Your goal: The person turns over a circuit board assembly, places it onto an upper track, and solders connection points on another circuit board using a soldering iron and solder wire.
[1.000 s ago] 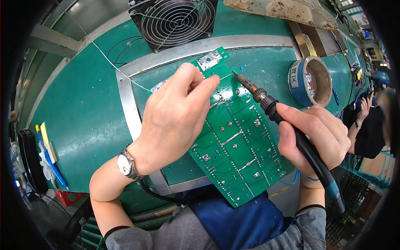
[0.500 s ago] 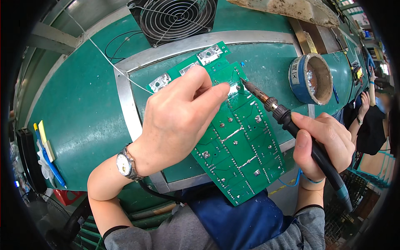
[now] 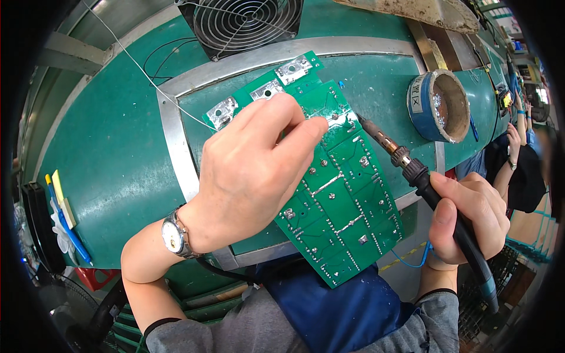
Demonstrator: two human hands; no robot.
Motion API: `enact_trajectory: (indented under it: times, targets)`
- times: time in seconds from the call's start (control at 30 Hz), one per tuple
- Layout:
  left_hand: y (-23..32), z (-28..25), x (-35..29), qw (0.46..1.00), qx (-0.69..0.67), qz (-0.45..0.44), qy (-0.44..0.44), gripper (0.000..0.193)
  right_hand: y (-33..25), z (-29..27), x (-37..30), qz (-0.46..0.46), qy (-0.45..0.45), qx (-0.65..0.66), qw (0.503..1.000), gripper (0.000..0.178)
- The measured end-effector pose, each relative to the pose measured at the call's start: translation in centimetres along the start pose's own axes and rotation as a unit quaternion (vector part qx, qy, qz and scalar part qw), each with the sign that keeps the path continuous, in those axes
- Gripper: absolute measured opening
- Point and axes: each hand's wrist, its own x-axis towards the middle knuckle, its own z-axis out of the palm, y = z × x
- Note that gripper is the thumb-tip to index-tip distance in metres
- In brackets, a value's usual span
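Observation:
A green circuit board [image 3: 347, 200], solder side up, lies at a slant in front of me, its lower corner over my blue apron. Above its upper part, my left hand [image 3: 253, 165] is closed in a pinch. Thin solder wire [image 3: 126, 54] runs from the upper left in beneath that hand; the fingers hide its end. In my right hand [image 3: 471, 217] is a black-handled soldering iron [image 3: 415, 173], gripped like a pen. Its tip is at the board's upper right edge, near a shiny soldered strip [image 3: 344, 119]; contact cannot be made out.
A black fan [image 3: 250, 20] with a wire guard stands at the far edge. To the right is a round blue tub [image 3: 426, 112] with solder bits inside. A blue pen [image 3: 73, 238] lies at the left. Other people [image 3: 518, 159] work at the far right.
My right hand has moved right and slightly down, taking the iron's tip off the board's upper part to its right edge. My left hand has barely moved.

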Motion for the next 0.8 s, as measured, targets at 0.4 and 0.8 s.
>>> enact_trajectory:
  times: [0.4, 0.8]
  targets:
    - [-0.1, 1.0, -0.7, 0.997, -0.063, -0.006, -0.040, 0.033, -0.5, 1.0, -0.1, -0.006, -0.020, 0.001, 1.000, 0.016]
    - [0.6, 0.7, -0.7, 0.998, -0.053, 0.030, -0.033, 0.032, -0.4, -0.5, -1.7, 0.014, 0.019, 0.005, 1.000, 0.018]
